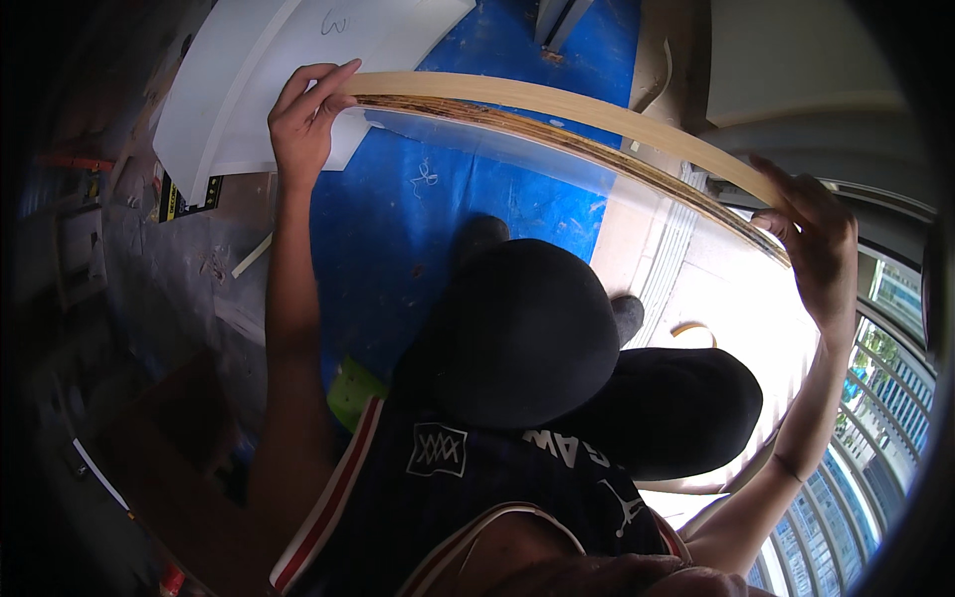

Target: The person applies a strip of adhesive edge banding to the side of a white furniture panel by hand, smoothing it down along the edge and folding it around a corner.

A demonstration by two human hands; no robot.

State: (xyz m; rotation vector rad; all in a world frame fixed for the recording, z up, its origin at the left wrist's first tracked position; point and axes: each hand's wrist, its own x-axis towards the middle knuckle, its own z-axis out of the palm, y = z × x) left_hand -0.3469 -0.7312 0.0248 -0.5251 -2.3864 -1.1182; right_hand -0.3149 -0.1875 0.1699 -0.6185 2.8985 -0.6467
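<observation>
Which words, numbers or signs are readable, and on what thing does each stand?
White panel: one dark handwritten character.
Dark jersey: pale lettering, partly hidden; square patch; small figure emblem.
Blue sheet: pale scrawl, no clear word.
Yellow-and-black object: print too small.
Tan strip: none visible.

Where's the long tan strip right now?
In the head view, the tan strip arches across the upper part, from the left hand to the right hand, partly over the blue floor sheet.
</observation>
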